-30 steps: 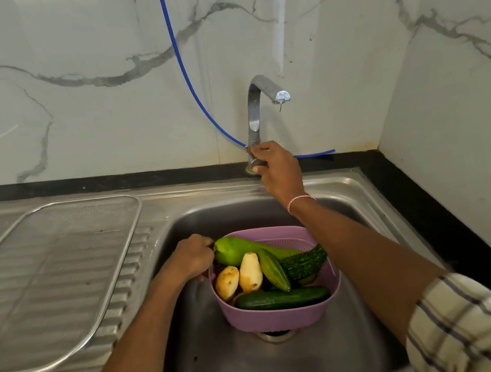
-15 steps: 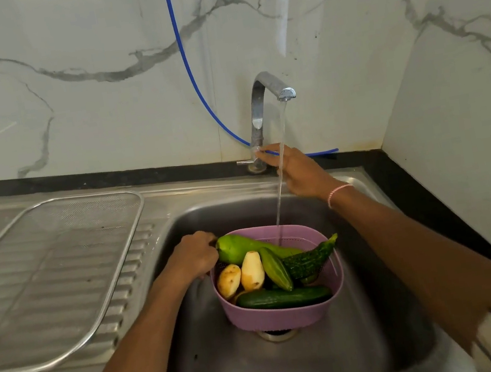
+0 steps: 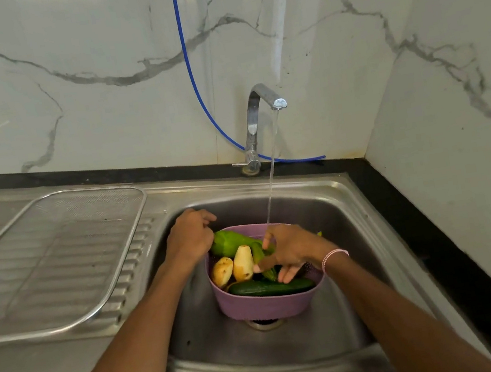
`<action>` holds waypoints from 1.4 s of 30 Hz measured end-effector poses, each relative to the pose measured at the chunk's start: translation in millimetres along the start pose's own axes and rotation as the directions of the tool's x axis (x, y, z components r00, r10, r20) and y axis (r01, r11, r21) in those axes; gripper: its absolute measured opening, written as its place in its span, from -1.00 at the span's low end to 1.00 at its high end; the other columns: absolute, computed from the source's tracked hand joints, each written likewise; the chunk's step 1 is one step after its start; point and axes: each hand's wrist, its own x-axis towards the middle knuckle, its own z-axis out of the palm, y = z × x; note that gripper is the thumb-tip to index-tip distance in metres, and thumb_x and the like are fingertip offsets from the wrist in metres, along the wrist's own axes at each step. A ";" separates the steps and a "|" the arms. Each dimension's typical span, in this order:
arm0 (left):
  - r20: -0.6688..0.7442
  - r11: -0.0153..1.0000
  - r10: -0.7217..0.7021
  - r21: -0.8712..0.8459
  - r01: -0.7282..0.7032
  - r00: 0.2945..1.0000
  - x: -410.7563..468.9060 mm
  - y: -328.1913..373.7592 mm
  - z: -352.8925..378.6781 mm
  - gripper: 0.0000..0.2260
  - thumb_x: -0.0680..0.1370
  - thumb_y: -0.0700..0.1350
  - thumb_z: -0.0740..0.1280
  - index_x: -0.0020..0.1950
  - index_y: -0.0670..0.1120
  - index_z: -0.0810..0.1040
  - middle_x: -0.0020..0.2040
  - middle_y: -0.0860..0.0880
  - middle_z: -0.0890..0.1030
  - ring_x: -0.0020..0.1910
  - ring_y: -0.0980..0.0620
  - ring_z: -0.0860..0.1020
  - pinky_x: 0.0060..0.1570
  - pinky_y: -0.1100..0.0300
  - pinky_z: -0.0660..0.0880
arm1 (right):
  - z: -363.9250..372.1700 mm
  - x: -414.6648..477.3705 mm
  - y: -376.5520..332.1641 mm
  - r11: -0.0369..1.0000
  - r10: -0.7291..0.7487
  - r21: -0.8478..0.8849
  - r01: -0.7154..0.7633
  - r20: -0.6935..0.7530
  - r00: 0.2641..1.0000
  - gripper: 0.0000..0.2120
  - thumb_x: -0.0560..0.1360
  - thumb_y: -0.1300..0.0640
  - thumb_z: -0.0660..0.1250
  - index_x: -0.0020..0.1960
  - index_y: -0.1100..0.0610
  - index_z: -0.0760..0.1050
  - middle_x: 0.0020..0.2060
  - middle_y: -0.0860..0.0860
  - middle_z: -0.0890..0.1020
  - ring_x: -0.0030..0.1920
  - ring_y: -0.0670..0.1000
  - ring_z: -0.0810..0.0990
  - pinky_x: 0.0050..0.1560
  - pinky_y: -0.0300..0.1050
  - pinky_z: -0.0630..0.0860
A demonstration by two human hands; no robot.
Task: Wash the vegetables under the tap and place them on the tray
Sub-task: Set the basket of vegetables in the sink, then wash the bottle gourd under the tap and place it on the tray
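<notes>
Vegetables (image 3: pixel 243 261) in basket (image 3: pixel 266 308); right hand (image 3: pixel 292 249) over them, left hand (image 3: pixel 191 239) holds rim.

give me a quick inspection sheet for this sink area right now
surface: steel sink, ribbed drainboard on its left.
job's things: purple basket in the basin holding cucumber, yellowish vegetables, green gourd; tap running, water landing by the basket's back rim; mesh tray on the drainboard, no vegetables on it.
clutter: nothing seen.
hands: left hand at the basket's left rim, grip hidden; right hand over the vegetables, fingers spread, hold unclear.
cables: blue hose down the wall behind the tap.
surroundings: marble wall, black counter edge.
</notes>
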 end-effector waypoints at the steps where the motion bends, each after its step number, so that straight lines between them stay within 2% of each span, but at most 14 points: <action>1: 0.002 1.000 0.001 -0.003 -0.001 1.000 0.7 -0.8 0.4 -0.59 0.47 -0.34 0.27 0.17 0.03 0.70 0.16 -0.04 0.68 0.16 -0.04 0.63 0.26 -0.02 0.56 | 0.9 0.5 2.3 1.000 -0.010 0.026 0.010 -0.008 1.000 -0.46 0.46 0.08 0.63 0.28 0.12 0.40 -0.04 0.26 0.70 -0.09 0.25 0.78 0.07 0.20 0.72; 4: 0.053 0.998 0.058 -0.018 -0.058 0.997 2.2 -1.2 1.2 -0.70 0.58 -0.21 0.30 0.14 0.11 0.71 0.13 0.01 0.69 0.13 0.00 0.64 0.22 -0.01 0.58 | 0.6 6.5 14.3 0.995 -0.049 0.083 0.056 -0.081 0.996 -0.57 0.51 -0.05 0.57 0.22 0.11 0.48 -0.06 0.15 0.67 -0.16 0.20 0.79 -0.05 0.14 0.75; 6: 0.180 0.992 0.120 0.010 -0.124 0.976 4.3 -5.1 -0.6 -0.79 0.60 -0.05 0.35 0.19 0.16 0.69 0.14 0.04 0.65 0.13 0.03 0.61 0.23 0.00 0.56 | 2.0 15.9 22.2 0.990 -0.086 0.088 0.107 -0.211 0.974 -0.73 0.57 -0.07 0.50 0.12 0.09 0.58 -0.10 0.12 0.71 -0.25 0.13 0.79 -0.15 0.08 0.76; 8: 0.335 0.974 0.170 0.084 -0.209 0.927 5.6 -11.6 -1.5 -0.65 0.54 0.05 0.46 0.34 0.17 0.61 0.20 0.03 0.55 0.18 -0.01 0.57 0.27 -0.01 0.51 | 2.4 23.6 29.2 0.987 -0.121 0.060 0.151 -0.347 0.930 -0.84 0.61 -0.03 0.44 0.01 0.05 0.61 -0.14 0.08 0.73 -0.33 0.07 0.77 -0.22 0.05 0.75; 10: 0.405 0.946 0.200 0.156 -0.283 0.892 6.0 -15.0 1.5 -0.46 0.50 0.00 0.53 0.46 0.14 0.50 0.28 -0.02 0.49 0.26 -0.07 0.52 0.32 -0.06 0.47 | 1.0 30.8 36.5 0.983 -0.141 0.045 0.179 -0.441 0.886 -0.88 0.62 0.00 0.40 -0.03 0.03 0.62 -0.15 0.04 0.73 -0.37 0.02 0.75 -0.26 0.00 0.74; 15: 0.375 0.860 0.209 0.369 -0.352 0.903 4.8 -5.4 15.2 -0.42 0.58 -0.04 0.45 0.57 0.15 0.35 0.45 -0.02 0.39 0.41 -0.11 0.35 0.42 -0.06 0.32 | -9.8 38.4 51.2 0.982 -0.166 -0.021 0.189 -0.579 0.798 -0.87 0.61 0.05 0.35 -0.10 -0.07 0.59 -0.21 -0.06 0.74 -0.43 -0.09 0.71 -0.10 0.06 0.73; 20: 0.342 0.869 0.276 0.311 -0.385 0.898 -4.4 -1.0 17.0 -0.38 0.57 -0.21 0.40 0.59 0.05 0.30 0.40 -0.06 0.36 0.32 -0.12 0.43 0.31 -0.01 0.44 | -15.2 44.8 62.5 0.979 -0.178 -0.028 0.204 -0.618 0.766 -0.91 0.56 -0.02 0.36 -0.11 -0.18 0.56 -0.21 -0.09 0.72 -0.26 0.02 0.73 -0.09 0.12 0.73; 24: 0.207 0.823 0.476 0.235 -0.516 0.854 -7.1 22.4 21.1 -0.35 0.53 -0.36 0.39 0.59 -0.04 0.33 0.44 -0.07 0.36 0.44 -0.08 0.37 0.39 0.01 0.45 | -16.8 41.1 60.0 0.963 -0.236 -0.040 0.267 -0.607 0.759 -0.92 0.58 0.04 0.41 0.02 -0.15 0.61 -0.11 -0.08 0.72 -0.10 0.00 0.71 0.05 0.14 0.70; 27: 0.116 0.726 0.645 0.216 -0.653 0.756 -14.6 48.0 28.6 -0.28 0.44 -0.42 0.44 0.56 -0.08 0.35 0.46 -0.09 0.39 0.47 -0.05 0.35 0.45 0.07 0.41 | -9.0 41.7 50.8 0.913 -0.382 -0.065 0.403 -0.486 0.786 -0.54 0.49 0.10 0.55 0.35 -0.01 0.53 0.17 -0.02 0.64 0.15 0.00 0.64 0.27 0.10 0.61; 30: 0.072 0.694 0.708 0.115 -0.711 0.702 -24.0 67.0 35.3 -0.23 0.43 -0.46 0.43 0.57 -0.02 0.31 0.48 -0.04 0.35 0.49 0.01 0.33 0.46 0.14 0.40 | 2.0 43.3 41.8 0.911 -0.393 -0.099 0.401 -0.501 0.771 -0.26 0.39 0.02 0.64 0.48 -0.03 0.38 0.30 0.00 0.61 0.30 0.08 0.60 0.32 0.13 0.56; 33: 0.020 0.768 0.636 -0.115 -0.631 0.771 -26.5 71.9 36.6 -0.35 0.58 -0.32 0.38 0.59 0.07 0.25 0.50 0.03 0.35 0.46 0.09 0.38 0.40 0.13 0.47 | 1.3 41.2 39.6 0.923 -0.351 -0.074 0.379 -0.569 0.744 -0.30 0.39 -0.02 0.64 0.43 -0.14 0.40 0.26 -0.01 0.66 0.25 0.13 0.65 0.27 0.18 0.59; 35: 0.026 0.830 0.523 -0.241 -0.503 0.852 -22.9 65.7 35.8 -0.37 0.65 0.03 0.37 0.63 0.15 0.11 0.59 0.07 0.27 0.51 0.08 0.35 0.45 0.09 0.42 | -4.4 38.2 35.8 0.929 -0.342 -0.100 0.356 -0.597 0.726 -0.36 0.39 -0.08 0.62 0.37 -0.17 0.41 0.23 -0.02 0.67 0.25 0.15 0.65 0.25 0.19 0.58; 38: 0.106 0.910 0.389 -0.199 -0.364 0.915 -13.4 47.9 38.5 -0.23 0.58 0.38 0.27 0.66 0.20 -0.03 0.67 0.06 0.16 0.60 0.03 0.24 0.53 -0.03 0.30 | -16.6 33.6 26.2 0.928 -0.286 -0.029 0.371 -0.691 0.664 -0.34 0.35 -0.12 0.66 0.34 -0.15 0.42 0.18 -0.02 0.67 0.23 0.13 0.63 0.28 0.17 0.57; 42: 0.138 0.933 0.359 -0.073 -0.352 0.923 -10.8 42.8 41.1 -0.19 0.54 0.44 0.23 0.67 0.16 -0.02 0.66 -0.02 0.20 0.60 -0.10 0.25 0.52 -0.16 0.30 | -28.1 27.6 15.5 0.845 -0.275 0.107 0.524 -0.753 0.598 -0.22 0.25 -0.10 0.73 0.31 -0.24 0.37 0.12 -0.08 0.64 0.14 0.07 0.65 0.22 0.19 0.63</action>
